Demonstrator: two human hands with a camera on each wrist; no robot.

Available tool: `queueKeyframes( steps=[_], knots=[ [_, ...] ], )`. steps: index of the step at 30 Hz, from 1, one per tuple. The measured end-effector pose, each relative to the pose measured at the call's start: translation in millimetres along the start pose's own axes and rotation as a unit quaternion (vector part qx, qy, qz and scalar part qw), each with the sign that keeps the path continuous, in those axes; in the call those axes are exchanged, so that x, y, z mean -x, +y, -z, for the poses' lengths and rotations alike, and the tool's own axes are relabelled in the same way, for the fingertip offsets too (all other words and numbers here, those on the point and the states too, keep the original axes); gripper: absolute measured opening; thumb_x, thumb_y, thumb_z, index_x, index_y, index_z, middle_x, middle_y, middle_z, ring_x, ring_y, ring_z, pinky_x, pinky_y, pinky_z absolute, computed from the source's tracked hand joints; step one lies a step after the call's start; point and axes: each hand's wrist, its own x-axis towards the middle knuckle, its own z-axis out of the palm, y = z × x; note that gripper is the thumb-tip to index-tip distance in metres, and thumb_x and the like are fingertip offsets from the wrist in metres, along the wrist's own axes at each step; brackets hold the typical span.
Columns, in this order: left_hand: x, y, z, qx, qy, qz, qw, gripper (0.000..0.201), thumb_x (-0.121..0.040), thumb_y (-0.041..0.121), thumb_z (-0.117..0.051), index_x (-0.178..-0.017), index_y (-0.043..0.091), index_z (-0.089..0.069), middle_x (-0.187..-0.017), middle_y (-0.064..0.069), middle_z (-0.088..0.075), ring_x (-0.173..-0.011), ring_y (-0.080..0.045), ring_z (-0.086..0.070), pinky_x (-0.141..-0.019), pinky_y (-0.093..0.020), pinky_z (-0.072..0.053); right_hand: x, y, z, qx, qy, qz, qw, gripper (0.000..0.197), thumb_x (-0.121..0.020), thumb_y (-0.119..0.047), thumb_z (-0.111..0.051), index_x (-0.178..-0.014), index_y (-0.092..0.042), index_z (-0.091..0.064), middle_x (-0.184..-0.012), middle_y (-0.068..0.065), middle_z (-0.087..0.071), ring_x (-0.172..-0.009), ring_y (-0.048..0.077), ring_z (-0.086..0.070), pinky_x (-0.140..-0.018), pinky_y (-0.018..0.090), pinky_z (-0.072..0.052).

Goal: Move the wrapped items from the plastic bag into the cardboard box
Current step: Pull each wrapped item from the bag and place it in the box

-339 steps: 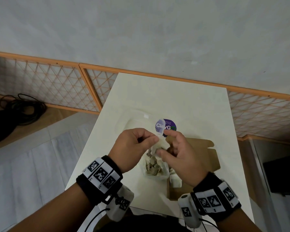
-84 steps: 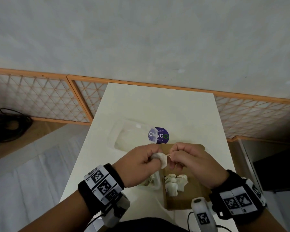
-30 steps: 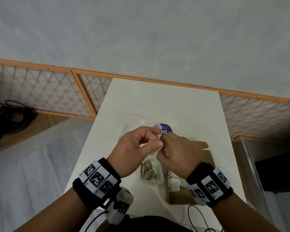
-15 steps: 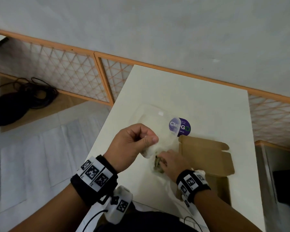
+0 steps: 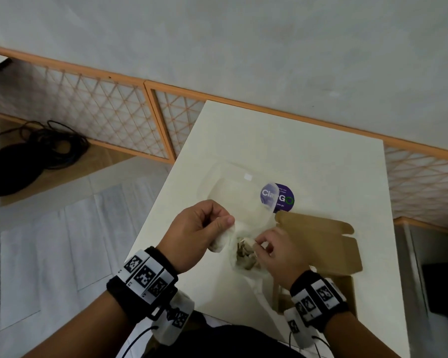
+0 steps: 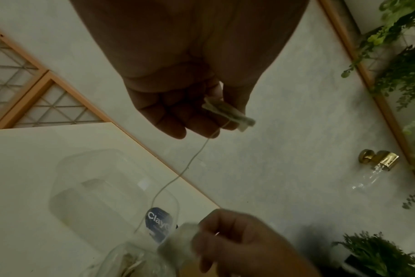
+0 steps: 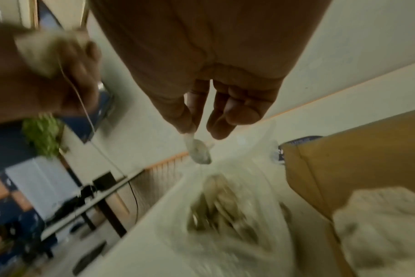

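My left hand (image 5: 221, 226) holds a small white wrapped item (image 5: 221, 241) above the table's near left; in the left wrist view a thin string (image 6: 187, 165) hangs from this item (image 6: 228, 114). The clear plastic bag (image 5: 243, 264) lies just right of it, with several brownish wrapped items (image 7: 223, 204) inside. My right hand (image 5: 259, 241) pinches the bag's clear edge (image 7: 198, 151) at its mouth. The brown cardboard box (image 5: 321, 241) stands open to the right. White wrapped items (image 7: 381, 224) lie in the box, mostly hidden behind my right wrist in the head view.
A clear plastic container (image 5: 230, 195) lies on the white table (image 5: 308, 156) behind the bag, next to a round purple sticker (image 5: 282, 197). Black cables (image 5: 31, 156) lie on the floor at far left. A lattice rail (image 5: 101, 112) runs behind the table.
My right hand has come up from inside the bag's mouth and now pinches its edge. The left hand still holds the white wrapped item. The head view has shifted slightly.
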Motion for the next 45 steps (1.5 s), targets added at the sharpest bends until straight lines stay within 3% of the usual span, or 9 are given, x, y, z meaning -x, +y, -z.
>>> queueKeyframes(
  steps=[6,10,19,24,32,35,37,41,45],
  knots=[
    [-7,-1,-9,-0.034,-0.051,-0.009,0.998,0.007,-0.102,0.010,-0.062,-0.099,0.009,-0.069,-0.074,-0.015,-0.073,-0.067,-0.024,-0.070,-0.071,-0.032,-0.057,28,-40,67,-0.241,0.007,-0.042,0.970,0.006,-0.099,-0.013,-0.066,-0.094,-0.015,-0.065,-0.072,0.005,-0.056,-0.064,0.011,-0.049,-0.061,0.026,-0.045],
    [-12,10,-22,-0.044,-0.088,-0.024,0.995,0.012,-0.098,0.011,-0.068,-0.106,0.018,-0.074,-0.086,-0.012,-0.076,-0.079,-0.016,-0.072,-0.080,-0.025,-0.056,42,-60,98,-0.292,0.049,-0.020,0.955,0.012,-0.099,-0.008,-0.065,-0.104,-0.015,-0.073,-0.086,0.009,-0.073,-0.072,0.008,-0.061,-0.067,0.018,-0.052],
    [-15,34,-57,-0.070,-0.136,-0.098,0.983,0.005,-0.097,0.014,-0.070,-0.095,0.017,-0.073,-0.085,-0.002,-0.072,-0.077,-0.011,-0.063,-0.074,-0.024,-0.050,53,-63,124,-0.275,0.104,-0.005,0.956,0.015,-0.103,-0.019,-0.062,-0.098,-0.013,-0.075,-0.068,0.014,-0.065,-0.061,0.014,-0.056,-0.062,0.028,-0.049],
    [-16,35,-71,-0.091,-0.135,-0.152,0.975,0.005,-0.096,0.015,-0.071,-0.094,0.019,-0.073,-0.111,0.005,-0.067,-0.105,-0.015,-0.067,-0.086,-0.022,-0.055,59,-67,123,-0.259,0.086,0.019,0.962,0.019,-0.104,-0.019,-0.058,-0.099,-0.020,-0.076,-0.076,0.007,-0.070,-0.064,0.013,-0.059,-0.062,0.025,-0.051],
    [-19,26,-80,-0.062,-0.134,-0.162,0.976,0.004,-0.098,0.013,-0.069,-0.097,0.015,-0.073,-0.085,-0.003,-0.074,-0.074,-0.015,-0.066,-0.073,-0.031,-0.055,69,-61,121,-0.290,0.032,0.013,0.956,0.028,-0.107,-0.024,-0.054,-0.089,-0.013,-0.072,-0.072,-0.008,-0.066,-0.067,0.008,-0.056,-0.064,0.021,-0.048],
    [-20,22,-84,-0.076,-0.129,-0.170,0.974,0.004,-0.096,0.019,-0.071,-0.097,0.021,-0.073,-0.087,-0.001,-0.072,-0.074,-0.020,-0.066,-0.072,-0.037,-0.056,71,-58,119,-0.321,0.017,0.033,0.946,0.026,-0.101,-0.036,-0.061,-0.093,-0.015,-0.073,-0.081,0.005,-0.069,-0.072,0.024,-0.060,-0.070,0.027,-0.051],
    [-21,19,-87,-0.063,-0.127,-0.164,0.976,0.006,-0.094,0.020,-0.072,-0.099,0.024,-0.073,-0.087,0.001,-0.072,-0.068,-0.016,-0.062,-0.066,-0.032,-0.055,71,-55,116,-0.337,0.004,0.051,0.940,0.017,-0.101,-0.025,-0.066,-0.103,-0.010,-0.074,-0.093,0.013,-0.074,-0.086,0.032,-0.068,-0.079,0.032,-0.056],
    [-22,15,-95,-0.046,-0.143,-0.149,0.977,0.011,-0.092,0.021,-0.075,-0.103,0.023,-0.072,-0.087,0.000,-0.070,-0.064,-0.015,-0.054,-0.063,-0.030,-0.049,72,-42,111,-0.310,0.025,0.047,0.949,0.016,-0.102,-0.008,-0.061,-0.103,-0.017,-0.075,-0.089,-0.004,-0.075,-0.086,0.014,-0.069,-0.079,0.029,-0.056],
    [-28,-1,-98,-0.057,-0.149,-0.117,0.980,0.007,-0.094,0.025,-0.074,-0.098,0.021,-0.072,-0.084,-0.004,-0.070,-0.070,-0.042,-0.059,-0.061,-0.049,-0.052,84,-12,112,-0.223,0.027,0.001,0.974,0.029,-0.099,-0.044,-0.062,-0.106,-0.018,-0.074,-0.093,0.007,-0.074,-0.089,0.030,-0.069,-0.084,0.045,-0.057]
  ],
)
